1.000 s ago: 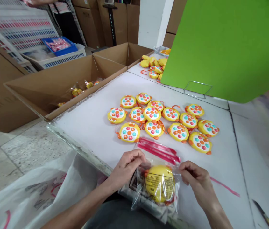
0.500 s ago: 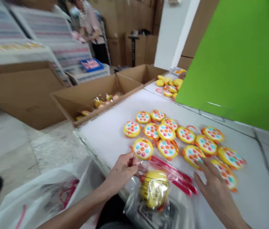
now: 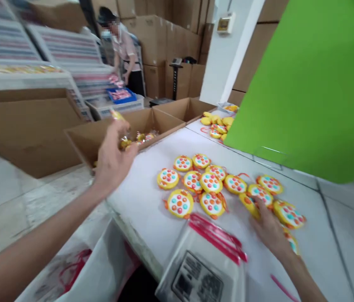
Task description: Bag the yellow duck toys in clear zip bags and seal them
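Observation:
My left hand (image 3: 114,155) is stretched out over the near cardboard box (image 3: 82,134), thumb and fingers apart. Just beyond its fingertips is a bagged yellow toy (image 3: 117,114), partly hidden and blurred. My right hand (image 3: 267,228) has its fingers closed on a yellow dotted toy (image 3: 248,205), tilted up from the white table (image 3: 151,214). Around it lie several more round yellow toys (image 3: 180,204) with white faces and coloured dots. A stack of clear bags with pink-red top edges (image 3: 217,235) lies in front of me.
A second cardboard box (image 3: 186,110) adjoins the first along the table's left edge. A green panel (image 3: 299,84) slants over the right side. More yellow toys (image 3: 216,121) lie at the far end. A white bag (image 3: 95,268) hangs below left; another person (image 3: 126,54) stands at the back.
My left hand has moved from the bagged toy in front of me up and left over the box; that toy has left the stack of bags. My right hand has closed on a toy.

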### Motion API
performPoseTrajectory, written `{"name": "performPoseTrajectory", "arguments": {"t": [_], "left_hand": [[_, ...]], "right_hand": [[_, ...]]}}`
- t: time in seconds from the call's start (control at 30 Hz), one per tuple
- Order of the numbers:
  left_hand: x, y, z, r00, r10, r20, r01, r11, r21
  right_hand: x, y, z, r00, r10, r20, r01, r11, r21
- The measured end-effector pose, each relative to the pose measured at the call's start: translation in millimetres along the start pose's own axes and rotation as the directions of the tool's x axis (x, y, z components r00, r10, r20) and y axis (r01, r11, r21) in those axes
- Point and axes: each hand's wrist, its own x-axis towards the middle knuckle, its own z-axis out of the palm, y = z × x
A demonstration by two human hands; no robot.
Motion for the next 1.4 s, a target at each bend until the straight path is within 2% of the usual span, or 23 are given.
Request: {"name": "performPoseTrajectory", "arguments": {"t": [0.03,0.07,0.1,0.13,0.17,0.2,0.23,0.27,0.33,0.4,0.47,0.57,0.67,0.77,0.83,0.9,0.97,1.07,1.13,1.2,1.27,1.33,1.4], "left_hand": [[-27,13,7.8,0.979,0.073,0.189,-0.073,0.997,-0.008],[-59,27,16.8,0.9,0.141,0.414,-0.121,0.99,-0.073],[-94,41,26.7,0.79,0.27,0.551,-0.196,0.962,-0.191],[-127,53,37.3,0.665,0.345,0.662,-0.22,0.938,-0.268],[-156,63,48.4,0.559,0.358,0.748,-0.218,0.934,-0.284],[-181,70,59.5,0.507,0.347,0.789,-0.231,0.937,-0.263],[-198,75,70.0,0.485,0.322,0.813,-0.255,0.941,-0.221],[-210,78,79.4,0.487,0.305,0.818,-0.284,0.941,-0.183],[-219,77,92.7,0.512,0.302,0.805,-0.34,0.931,-0.133],[-218,74,98.4,0.511,0.32,0.798,-0.373,0.919,-0.129],[-215,72,98.6,0.487,0.316,0.814,-0.387,0.914,-0.123],[-213,75,96.1,0.458,0.303,0.835,-0.417,0.903,-0.099],[-212,80,94.4,0.479,0.306,0.823,-0.417,0.904,-0.094],[-207,79,92.0,0.52,0.267,0.811,-0.287,0.949,-0.128],[-202,76,90.2,0.531,0.245,0.811,-0.177,0.968,-0.177],[-199,71,89.8,0.516,0.271,0.812,-0.136,0.963,-0.234],[-198,66,91.5,0.476,0.324,0.818,-0.151,0.946,-0.287],[-199,62,95.5,0.435,0.366,0.823,-0.191,0.93,-0.313],[-201,62,96.3,0.442,0.384,0.81,-0.245,0.921,-0.303],[-203,63,94.6,0.456,0.426,0.782,-0.338,0.895,-0.291],[-206,64,91.2,0.468,0.475,0.745,-0.429,0.859,-0.279],[-209,65,87.9,0.496,0.498,0.711,-0.471,0.842,-0.261],[-211,67,85.9,0.521,0.509,0.686,-0.473,0.84,-0.265]], "right_hand": [[-4,-7,-4,0.995,0.102,-0.006,-0.101,0.989,0.111],[-9,-13,-8,0.982,0.187,-0.003,-0.181,0.955,0.233],[-16,-19,-10,0.969,0.249,0.009,-0.234,0.9,0.367],[-23,-25,-12,0.956,0.294,0.027,-0.265,0.816,0.514],[-31,-32,-13,0.94,0.334,0.069,-0.293,0.685,0.667],[-39,-38,-13,0.924,0.36,0.128,-0.316,0.531,0.786],[-47,-45,-12,0.908,0.371,0.193,-0.342,0.391,0.855],[-55,-51,-11,0.892,0.375,0.252,-0.372,0.295,0.88],[-68,-60,-8,0.857,0.38,0.349,-0.436,0.17,0.884],[-79,-65,-4,0.832,0.388,0.396,-0.468,0.108,0.877],[-86,-67,0,0.823,0.396,0.408,-0.475,0.083,0.876],[-97,-69,1,0.814,0.418,0.403,-0.475,0.08,0.877],[-109,-70,-4,0.797,0.448,0.404,-0.502,0.121,0.856],[-123,-70,-11,0.781,0.442,0.441,-0.566,0.2,0.8],[-131,-69,-15,0.768,0.42,0.483,-0.614,0.269,0.742],[-138,-70,-16,0.758,0.402,0.513,-0.644,0.345,0.682],[-142,-72,-16,0.76,0.375,0.531,-0.649,0.388,0.655],[-142,-78,-12,0.776,0.347,0.526,-0.626,0.318,0.712],[-136,-83,-7,0.804,0.354,0.478,-0.57,0.231,0.788],[-127,-88,1,0.838,0.363,0.407,-0.495,0.195,0.846],[-119,-90,9,0.873,0.352,0.338,-0.444,0.284,0.85],[-112,-89,16,0.903,0.326,0.279,-0.415,0.497,0.762],[-110,-84,19,0.923,0.276,0.269,-0.384,0.707,0.594]]}}
